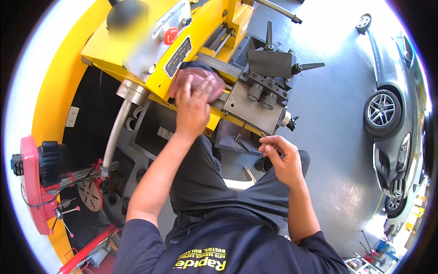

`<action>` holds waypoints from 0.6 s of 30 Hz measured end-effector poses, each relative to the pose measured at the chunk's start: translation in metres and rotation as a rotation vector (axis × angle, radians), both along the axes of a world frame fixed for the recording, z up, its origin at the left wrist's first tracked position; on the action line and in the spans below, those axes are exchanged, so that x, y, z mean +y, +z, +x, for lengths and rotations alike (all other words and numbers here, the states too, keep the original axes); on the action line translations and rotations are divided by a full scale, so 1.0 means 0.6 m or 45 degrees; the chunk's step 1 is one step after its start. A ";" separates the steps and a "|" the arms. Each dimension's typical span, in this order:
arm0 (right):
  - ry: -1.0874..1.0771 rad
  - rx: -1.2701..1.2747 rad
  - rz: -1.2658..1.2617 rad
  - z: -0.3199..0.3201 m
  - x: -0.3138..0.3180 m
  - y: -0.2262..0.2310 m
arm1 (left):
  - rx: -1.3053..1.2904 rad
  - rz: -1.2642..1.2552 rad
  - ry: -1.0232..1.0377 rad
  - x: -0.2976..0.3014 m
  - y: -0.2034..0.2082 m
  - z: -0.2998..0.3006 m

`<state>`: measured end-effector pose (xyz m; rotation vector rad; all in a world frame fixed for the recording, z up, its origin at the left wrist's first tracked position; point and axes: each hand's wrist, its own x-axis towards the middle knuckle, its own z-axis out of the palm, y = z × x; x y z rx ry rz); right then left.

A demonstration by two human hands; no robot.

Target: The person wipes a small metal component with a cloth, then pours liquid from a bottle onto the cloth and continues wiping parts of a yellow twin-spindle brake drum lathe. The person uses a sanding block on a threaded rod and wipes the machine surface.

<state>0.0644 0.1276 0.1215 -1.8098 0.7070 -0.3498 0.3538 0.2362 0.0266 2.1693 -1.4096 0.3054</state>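
Observation:
My left hand [194, 107] lies over a dull red cloth [214, 84], its fingers pressing the cloth onto the bed of a yellow brake lathe [157, 89]. Under and behind the cloth is a dark part that I cannot make out. To the right of the cloth sits the grey carriage plate [246, 107], bearing a black tool holder [269, 64] with clamp levers and round knobs. My right hand [285, 160] hovers off the plate's near corner with loosely bent fingers, and nothing shows in it. Close by it is a small black lever [241, 141].
A red stop button [170, 35] is on the lathe's panel. A metal tube [116, 132] runs down at the left, near a red drill press [34, 182]. My legs [200, 178] are under the machine's front. Parked cars [392, 137] line the right side.

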 end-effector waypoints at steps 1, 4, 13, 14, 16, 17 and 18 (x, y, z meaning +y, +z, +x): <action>0.004 -0.015 0.028 0.003 -0.001 0.000 | 0.040 -0.005 -0.064 0.000 0.004 -0.015; 0.074 -0.097 -0.005 0.029 -0.006 0.014 | 0.138 -0.022 -0.187 0.011 0.011 -0.049; 0.184 -0.267 -0.315 0.225 -0.099 0.128 | 1.366 -0.516 -0.191 0.058 0.057 0.002; 0.172 -0.263 -0.360 0.255 -0.113 0.137 | 1.592 -0.713 -0.136 0.060 0.069 0.002; 0.183 -0.108 -0.563 0.311 -0.129 0.181 | 1.534 -0.851 0.058 0.097 0.036 0.024; 0.171 -0.126 -0.628 0.336 -0.150 0.180 | 1.617 -0.855 0.078 0.108 0.039 0.021; 0.145 -0.177 -0.741 0.364 -0.170 0.179 | 1.695 -0.859 0.100 0.121 0.052 0.016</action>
